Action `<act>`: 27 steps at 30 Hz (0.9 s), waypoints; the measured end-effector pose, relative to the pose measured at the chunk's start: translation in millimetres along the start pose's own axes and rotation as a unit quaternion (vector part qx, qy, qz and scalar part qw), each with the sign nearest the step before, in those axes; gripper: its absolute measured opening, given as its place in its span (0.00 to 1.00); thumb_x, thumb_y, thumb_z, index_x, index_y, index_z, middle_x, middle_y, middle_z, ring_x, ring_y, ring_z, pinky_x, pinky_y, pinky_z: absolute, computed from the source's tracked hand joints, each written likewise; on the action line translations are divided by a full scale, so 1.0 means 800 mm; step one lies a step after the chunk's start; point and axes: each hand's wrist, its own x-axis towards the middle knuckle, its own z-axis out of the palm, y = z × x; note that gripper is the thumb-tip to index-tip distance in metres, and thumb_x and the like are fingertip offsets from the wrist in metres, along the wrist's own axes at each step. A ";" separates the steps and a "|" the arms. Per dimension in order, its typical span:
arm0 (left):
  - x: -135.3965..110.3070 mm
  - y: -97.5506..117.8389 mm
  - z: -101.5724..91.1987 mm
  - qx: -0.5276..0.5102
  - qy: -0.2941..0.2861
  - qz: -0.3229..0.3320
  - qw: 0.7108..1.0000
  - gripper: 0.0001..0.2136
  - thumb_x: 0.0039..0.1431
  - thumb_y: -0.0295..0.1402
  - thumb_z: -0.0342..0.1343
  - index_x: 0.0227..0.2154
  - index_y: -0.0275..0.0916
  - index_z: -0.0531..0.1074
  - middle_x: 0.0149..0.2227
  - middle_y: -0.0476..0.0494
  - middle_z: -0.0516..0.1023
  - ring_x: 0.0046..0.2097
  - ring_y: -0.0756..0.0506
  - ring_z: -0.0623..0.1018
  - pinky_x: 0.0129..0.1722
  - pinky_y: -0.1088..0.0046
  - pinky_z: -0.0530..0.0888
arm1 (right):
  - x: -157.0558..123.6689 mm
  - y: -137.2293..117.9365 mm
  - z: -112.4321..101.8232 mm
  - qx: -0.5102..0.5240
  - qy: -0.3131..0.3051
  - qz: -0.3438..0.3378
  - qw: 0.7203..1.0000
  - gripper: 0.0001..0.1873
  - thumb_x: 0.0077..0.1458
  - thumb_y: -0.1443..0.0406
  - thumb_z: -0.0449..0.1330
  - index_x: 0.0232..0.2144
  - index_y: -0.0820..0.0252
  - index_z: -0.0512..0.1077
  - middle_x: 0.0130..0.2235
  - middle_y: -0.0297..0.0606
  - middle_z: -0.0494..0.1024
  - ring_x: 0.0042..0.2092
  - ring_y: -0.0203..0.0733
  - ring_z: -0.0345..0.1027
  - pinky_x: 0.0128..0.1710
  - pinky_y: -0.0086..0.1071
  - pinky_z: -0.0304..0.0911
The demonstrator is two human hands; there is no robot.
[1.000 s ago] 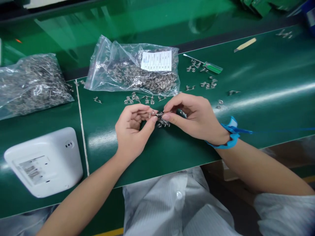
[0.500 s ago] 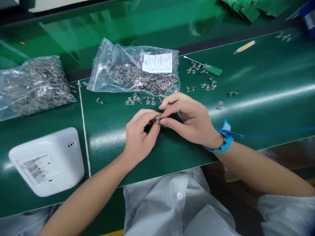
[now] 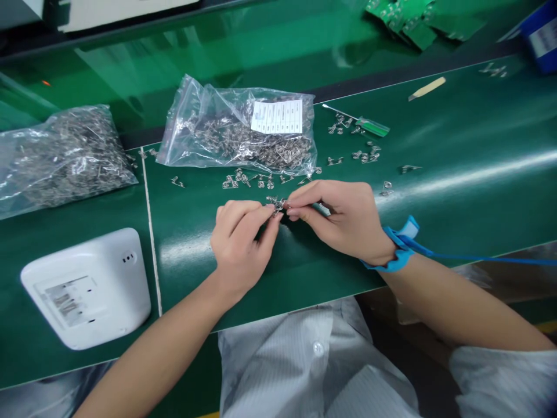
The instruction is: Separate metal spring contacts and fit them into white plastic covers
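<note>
Small coiled wire springs [image 3: 277, 204] are pinched between my two hands over the green bench, and they look tangled together. My left hand [image 3: 243, 241] grips them between thumb and forefinger. From the other side, the thumb and fingertips of my right hand [image 3: 337, 217] pinch the same small cluster. A blue wrist strap [image 3: 394, 249] with a cord circles my right wrist. Just beyond my fingers lie several loose springs [image 3: 265, 181]. Behind those is a clear zip bag [image 3: 209, 130] filled with springs and bearing a white label.
A second bag of metal parts [image 3: 69, 157] lies at the left, with a white plastic housing [image 3: 87, 284] in front of it. A green-handled screwdriver [image 3: 372, 126], a yellow knife [image 3: 427, 89] and more springs [image 3: 366, 154] lie to the right. Green circuit boards [image 3: 413, 20] sit at the back.
My right hand's fingers have closed in from a more spread pose and moved slightly down. More of the spring cluster shows between my fingertips. The view has shifted a little.
</note>
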 end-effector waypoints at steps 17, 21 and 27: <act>-0.004 -0.002 0.002 -0.006 -0.006 0.038 0.999 0.07 0.57 0.27 0.66 0.33 0.42 0.72 0.32 0.49 0.77 0.35 0.48 0.75 0.36 0.67 0.68 | -0.004 -0.003 0.006 0.028 0.003 -0.019 0.999 0.05 0.59 0.66 0.65 0.31 0.55 0.72 0.31 0.34 0.81 0.32 0.38 0.75 0.30 0.33 0.69; 0.004 -0.001 -0.002 -0.085 -0.039 -0.022 0.995 0.12 0.55 0.32 0.67 0.40 0.43 0.71 0.38 0.46 0.75 0.41 0.46 0.75 0.40 0.66 0.73 | -0.003 -0.003 0.003 0.055 0.002 -0.020 0.998 0.05 0.58 0.68 0.65 0.31 0.55 0.72 0.31 0.34 0.79 0.32 0.38 0.74 0.30 0.33 0.68; 0.013 -0.009 -0.011 -0.227 -0.109 -0.095 0.963 0.13 0.60 0.32 0.60 0.48 0.42 0.72 0.46 0.41 0.79 0.45 0.44 0.78 0.43 0.65 0.76 | 0.000 0.000 -0.002 0.098 -0.028 -0.039 0.994 0.05 0.58 0.69 0.64 0.33 0.54 0.73 0.33 0.35 0.80 0.34 0.39 0.75 0.34 0.35 0.71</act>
